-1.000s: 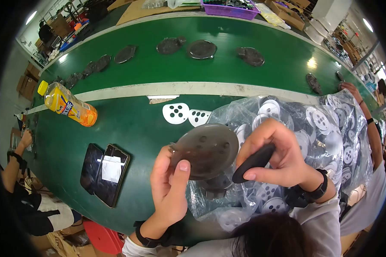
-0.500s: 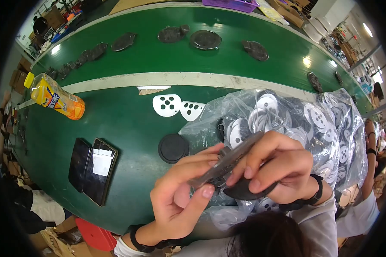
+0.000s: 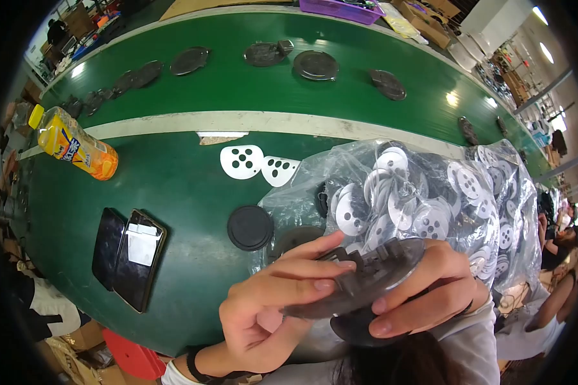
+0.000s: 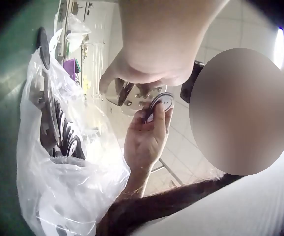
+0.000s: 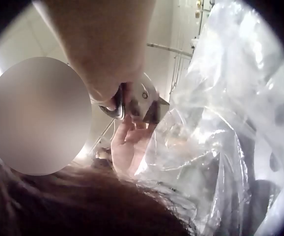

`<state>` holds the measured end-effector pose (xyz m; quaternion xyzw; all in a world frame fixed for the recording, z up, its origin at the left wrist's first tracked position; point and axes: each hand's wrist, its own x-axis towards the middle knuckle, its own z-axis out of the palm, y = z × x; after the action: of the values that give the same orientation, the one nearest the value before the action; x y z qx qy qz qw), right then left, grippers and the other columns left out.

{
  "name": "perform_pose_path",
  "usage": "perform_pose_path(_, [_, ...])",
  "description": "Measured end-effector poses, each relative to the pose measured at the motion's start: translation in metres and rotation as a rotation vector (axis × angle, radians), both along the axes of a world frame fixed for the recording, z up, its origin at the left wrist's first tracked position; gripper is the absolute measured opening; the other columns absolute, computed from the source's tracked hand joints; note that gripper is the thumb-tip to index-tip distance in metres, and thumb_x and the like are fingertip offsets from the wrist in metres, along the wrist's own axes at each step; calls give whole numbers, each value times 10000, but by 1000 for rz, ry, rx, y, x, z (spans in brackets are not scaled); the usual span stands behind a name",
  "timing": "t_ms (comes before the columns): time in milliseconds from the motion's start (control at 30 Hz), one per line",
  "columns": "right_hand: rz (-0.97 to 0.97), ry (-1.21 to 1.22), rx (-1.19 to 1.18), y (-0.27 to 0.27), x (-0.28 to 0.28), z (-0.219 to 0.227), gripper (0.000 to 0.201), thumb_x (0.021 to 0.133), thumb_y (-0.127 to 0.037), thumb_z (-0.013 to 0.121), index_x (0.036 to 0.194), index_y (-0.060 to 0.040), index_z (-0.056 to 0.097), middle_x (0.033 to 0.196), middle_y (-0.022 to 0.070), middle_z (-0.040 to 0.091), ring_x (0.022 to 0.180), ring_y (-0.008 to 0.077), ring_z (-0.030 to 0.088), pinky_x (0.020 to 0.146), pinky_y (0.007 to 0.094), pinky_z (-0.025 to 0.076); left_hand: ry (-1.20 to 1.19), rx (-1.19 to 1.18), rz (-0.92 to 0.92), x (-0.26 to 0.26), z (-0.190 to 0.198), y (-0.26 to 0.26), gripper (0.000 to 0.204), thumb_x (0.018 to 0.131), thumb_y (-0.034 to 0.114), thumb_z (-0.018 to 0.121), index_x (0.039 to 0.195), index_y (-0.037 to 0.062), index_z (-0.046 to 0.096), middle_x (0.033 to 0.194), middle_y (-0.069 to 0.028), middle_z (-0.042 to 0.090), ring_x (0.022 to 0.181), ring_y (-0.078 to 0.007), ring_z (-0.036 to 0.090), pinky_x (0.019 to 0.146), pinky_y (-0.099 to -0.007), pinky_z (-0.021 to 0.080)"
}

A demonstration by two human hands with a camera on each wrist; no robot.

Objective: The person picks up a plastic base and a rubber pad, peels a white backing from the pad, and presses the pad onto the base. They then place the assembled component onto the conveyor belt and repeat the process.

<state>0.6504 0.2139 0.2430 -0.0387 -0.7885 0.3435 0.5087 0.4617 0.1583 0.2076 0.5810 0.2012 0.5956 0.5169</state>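
My left hand grips a translucent dark-grey round plastic cover by one side, its moulded, raised face turned up. My right hand holds a black round disc below the cover, with its fingers at the cover's other edge. In the left wrist view the disc shows a pale ring near its rim and is pinched by the right hand. The cover appears see-through in the right wrist view. Beyond my hands lie black round discs, overlapping, and another dark-grey round part.
A clear plastic bag full of white hole-punched discs spreads to the right. Two white hole-punched pieces lie beside it. Phones and an orange drink bottle are left. Several dark covers sit on the green belt behind.
The cover has tipped from flat-facing to edge-on, then over with its moulded side up. Both hands have come together and lower, the right keeping its black disc.
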Motion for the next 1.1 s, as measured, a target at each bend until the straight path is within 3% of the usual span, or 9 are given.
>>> perform_pose_path(33, [1,2,-2,-4,0,2,123,722,-9,672,843,7,687,875,125,647,628,178,640,487,230,492,-15,-22,37,0,0,0,195,882,45,507,1072,40,464,1074,-227,570,1140,-519,448,972,-612,319])
perform_pose_path(100, [-71,-123,-253,-12,0,9,136,758,-30,640,884,2,680,900,131,654,631,182,642,470,228,477,-27,-46,77,0,0,0,179,884,45,504,1059,39,466,1056,-226,583,1137,-521,450,966,-610,326])
perform_pose_path(167, [-31,-111,-223,-4,3,7,148,768,-46,616,898,-11,680,928,133,656,631,167,632,455,222,455,35,-40,120,-2,2,0,166,884,42,496,1049,34,477,1052,-235,590,1123,-521,465,951,-603,344])
perform_pose_path(233, [22,-167,27,4,5,11,164,744,-47,622,893,-29,689,932,121,652,615,144,612,452,205,434,109,-5,129,-6,10,0,177,876,45,522,1048,28,485,1044,-240,596,1098,-516,487,929,-598,368])
perform_pose_path(400, [-78,-160,39,-2,10,4,161,713,-49,621,844,-55,714,884,90,632,580,121,570,455,201,419,197,88,133,-3,12,3,220,844,62,606,1037,13,513,1019,-248,613,1019,-501,549,866,-582,432])
perform_pose_path(467, [-49,-183,149,5,10,10,156,701,-35,627,829,-47,715,856,84,629,575,118,560,463,198,418,166,98,126,-1,9,3,258,823,79,646,1040,13,524,1009,-249,616,992,-495,565,846,-574,450])
perform_pose_path(700, [-52,-160,117,6,8,12,163,677,-14,645,826,-23,711,840,98,631,610,137,587,488,195,434,153,73,59,-2,9,5,252,811,33,640,1041,16,537,1019,-240,612,997,-492,565,885,-586,423])
perform_pose_path(1100, [-153,-229,46,-5,7,19,208,632,13,680,838,18,703,827,95,603,654,157,601,532,203,448,276,116,135,-3,9,6,275,758,-21,665,1010,22,565,995,-173,619,991,-447,588,903,-576,421])
